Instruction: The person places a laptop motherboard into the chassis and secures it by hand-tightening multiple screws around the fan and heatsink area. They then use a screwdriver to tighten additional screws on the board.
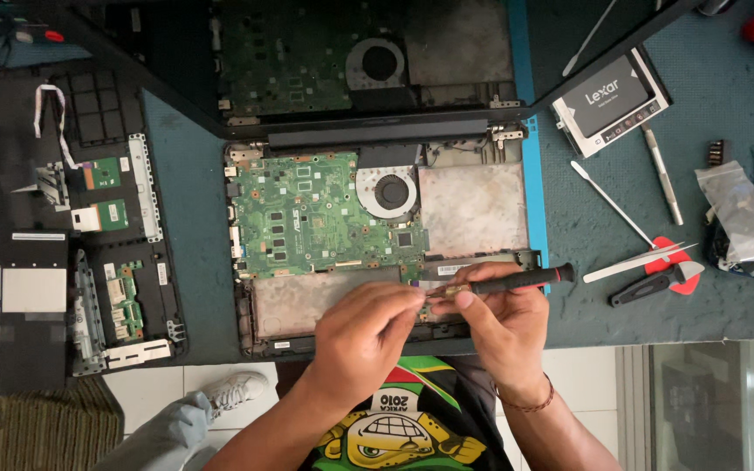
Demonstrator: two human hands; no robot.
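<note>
An opened laptop base [473, 209] lies in front of me with its green motherboard [325, 218] and round fan [390, 192] exposed. My right hand [503, 327] grips a black-handled screwdriver [517, 279] held level over the laptop's front edge. My left hand [368, 336] pinches at the screwdriver's tip, fingers closed around something too small to make out. Both hands hover just above the empty battery bay [307, 301].
The laptop's screen [359, 61] stands open behind, mirroring the board. A removed black palm-rest cover [71, 227] lies at left. On the blue mat [726, 288] at right lie a drive in its caddy [613, 100], a spudger [608, 201], tweezers [639, 262], a plastic bag [735, 214].
</note>
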